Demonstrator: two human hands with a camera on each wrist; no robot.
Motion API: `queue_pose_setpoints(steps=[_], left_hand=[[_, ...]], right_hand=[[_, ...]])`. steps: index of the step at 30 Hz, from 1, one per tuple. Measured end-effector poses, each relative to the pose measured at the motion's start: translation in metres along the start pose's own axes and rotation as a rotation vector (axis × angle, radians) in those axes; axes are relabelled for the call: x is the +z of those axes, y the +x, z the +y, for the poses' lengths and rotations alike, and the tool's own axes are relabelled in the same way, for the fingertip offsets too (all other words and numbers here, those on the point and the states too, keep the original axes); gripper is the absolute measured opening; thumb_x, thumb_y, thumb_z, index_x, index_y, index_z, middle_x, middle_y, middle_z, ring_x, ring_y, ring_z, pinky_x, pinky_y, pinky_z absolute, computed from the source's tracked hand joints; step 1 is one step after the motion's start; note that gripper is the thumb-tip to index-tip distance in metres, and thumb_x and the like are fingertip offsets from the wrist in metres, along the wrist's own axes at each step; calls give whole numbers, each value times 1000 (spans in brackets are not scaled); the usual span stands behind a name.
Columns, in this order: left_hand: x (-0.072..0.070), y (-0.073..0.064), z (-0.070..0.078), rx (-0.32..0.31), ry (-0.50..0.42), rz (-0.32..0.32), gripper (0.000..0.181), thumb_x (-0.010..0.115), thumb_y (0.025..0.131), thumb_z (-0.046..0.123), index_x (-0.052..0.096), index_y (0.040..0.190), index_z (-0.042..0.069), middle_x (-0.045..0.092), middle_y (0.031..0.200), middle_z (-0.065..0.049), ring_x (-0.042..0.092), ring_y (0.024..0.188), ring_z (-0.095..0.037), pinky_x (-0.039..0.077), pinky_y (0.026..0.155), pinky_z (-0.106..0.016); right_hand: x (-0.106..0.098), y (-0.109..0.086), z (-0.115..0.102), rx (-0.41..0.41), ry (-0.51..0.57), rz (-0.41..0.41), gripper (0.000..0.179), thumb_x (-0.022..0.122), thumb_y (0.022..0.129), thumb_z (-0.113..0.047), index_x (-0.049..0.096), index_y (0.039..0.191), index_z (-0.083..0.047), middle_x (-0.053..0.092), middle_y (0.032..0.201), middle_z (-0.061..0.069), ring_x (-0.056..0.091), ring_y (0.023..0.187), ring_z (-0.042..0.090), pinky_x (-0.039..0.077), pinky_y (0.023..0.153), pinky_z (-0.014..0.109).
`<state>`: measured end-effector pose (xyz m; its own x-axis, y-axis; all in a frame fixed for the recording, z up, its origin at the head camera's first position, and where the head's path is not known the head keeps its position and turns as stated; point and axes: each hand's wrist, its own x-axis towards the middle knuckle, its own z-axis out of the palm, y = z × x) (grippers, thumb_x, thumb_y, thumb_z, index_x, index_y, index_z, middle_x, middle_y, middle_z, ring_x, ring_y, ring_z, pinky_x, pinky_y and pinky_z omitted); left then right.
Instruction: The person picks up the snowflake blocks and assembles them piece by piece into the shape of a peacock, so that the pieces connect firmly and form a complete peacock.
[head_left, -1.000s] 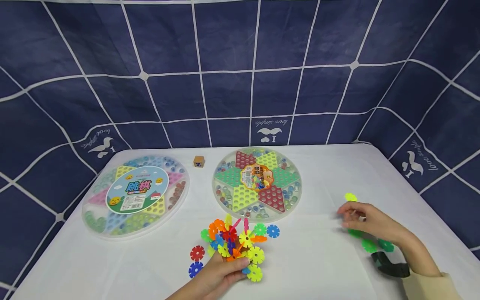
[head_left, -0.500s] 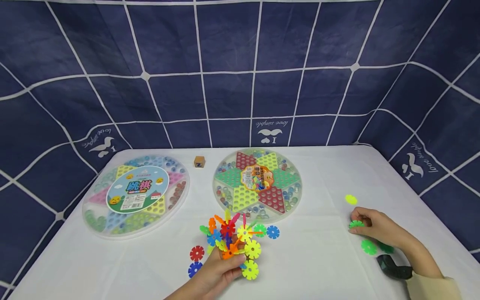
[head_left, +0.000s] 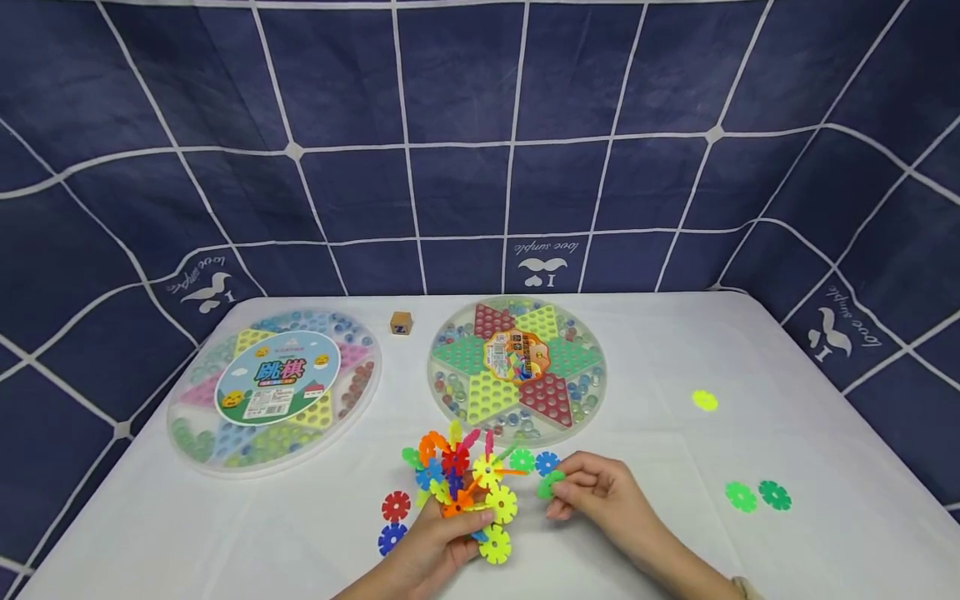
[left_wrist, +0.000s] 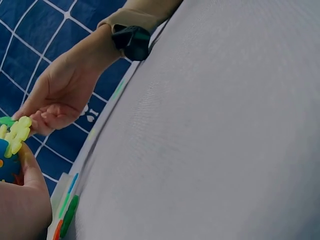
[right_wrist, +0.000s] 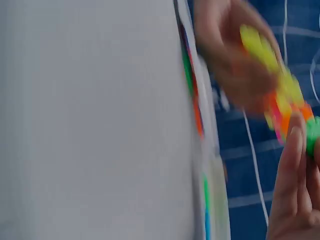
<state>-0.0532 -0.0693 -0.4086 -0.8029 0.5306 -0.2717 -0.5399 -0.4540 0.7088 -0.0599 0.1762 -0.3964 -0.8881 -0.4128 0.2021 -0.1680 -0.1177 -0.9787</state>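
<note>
My left hand (head_left: 442, 537) holds a many-coloured cluster of interlocking snowflake discs (head_left: 456, 460), its thumb lying over the lower part by the yellow discs. To its right, my right hand (head_left: 607, 498) pinches a green snowflake disc (head_left: 551, 484) between thumb and fingers, a short gap away from the cluster. In the right wrist view that green disc (right_wrist: 314, 132) overlaps the orange and yellow pieces, which are blurred. The left wrist view catches the right hand (left_wrist: 62, 95) close beside a yellow disc (left_wrist: 19, 134) of the cluster. My left palm hides part of the cluster.
Loose discs lie about: red (head_left: 396, 506) and dark blue (head_left: 392, 538) on the left, green (head_left: 522, 460) and blue (head_left: 547, 463) behind, yellow (head_left: 705, 401) and two green (head_left: 741, 497) on the right. Two round Chinese checkers sets (head_left: 517, 417) (head_left: 277, 383) and a wooden letter cube (head_left: 401, 323) stand farther back.
My right hand has picked up a green disc from the right side and carried it left, close to the cluster. The left hand keeps its hold, with the cluster slightly turned.
</note>
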Motion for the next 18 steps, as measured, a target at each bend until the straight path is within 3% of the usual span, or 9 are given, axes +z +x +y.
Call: queue_pose_setpoints(steps=[5,11,18], left_hand=[[3,1,-1,-4,-16,34,71,57,85,-7,17,143,1,51,124,-14,56,105,-24,43,94,-43],[4,1,-1,-10,-12,95,76,59,85,-6,13,145,3,49,127,-15,55,104,-24,44,93,-43],[4,1,0,-20,6,84,74,59,85,-5,14,144,1,48,127,-15,54,106,-24,43,94,-43]], right_hand=[[23,-3,5,-18,-7,20,14,57,90,1,58,100,11,65,78,20,65,70,15,56,57,33],[28,-4,5,-114,-133,54,12,60,89,2,65,100,3,65,83,22,66,72,20,56,59,37],[29,-2,8,-217,-247,29,15,63,87,0,69,100,-2,69,95,9,66,73,21,56,59,37]])
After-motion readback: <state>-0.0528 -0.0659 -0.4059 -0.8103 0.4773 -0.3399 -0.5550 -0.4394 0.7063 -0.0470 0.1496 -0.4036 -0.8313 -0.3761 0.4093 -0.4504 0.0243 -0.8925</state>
